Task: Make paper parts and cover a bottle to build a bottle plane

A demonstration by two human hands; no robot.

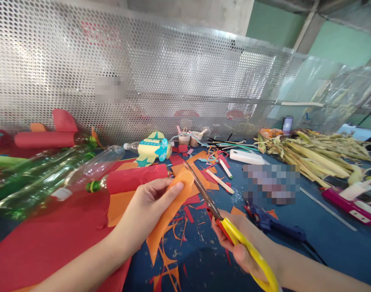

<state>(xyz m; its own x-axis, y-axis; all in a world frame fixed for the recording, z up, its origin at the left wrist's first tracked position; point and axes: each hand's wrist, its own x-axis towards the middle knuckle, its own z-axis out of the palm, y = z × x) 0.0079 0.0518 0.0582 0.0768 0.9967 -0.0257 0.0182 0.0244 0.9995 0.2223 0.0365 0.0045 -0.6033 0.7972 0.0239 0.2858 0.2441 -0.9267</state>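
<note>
My left hand [151,207] pinches a strip of orange paper [164,227] between thumb and fingers, its rounded end pointing away from me. Scissors [205,194] with yellow handles are gripped in my right hand [243,239], their metal blades beside the curved edge of the strip. Whether the blades touch the paper I cannot tell. Under and around both hands lie orange and red paper scraps [170,243]. A bottle wrapped in red paper [138,178] rests just beyond my left hand. To the right of my right hand is a dark blue glue gun [273,223].
Green plastic bottles [48,178] and red paper sheets [60,239] cover the left. A yellow decorated bottle [151,150] lies near the perforated metal screen [179,81]. Dried husks [313,154] and a magenta power strip [352,207] occupy the right of the blue table [334,251].
</note>
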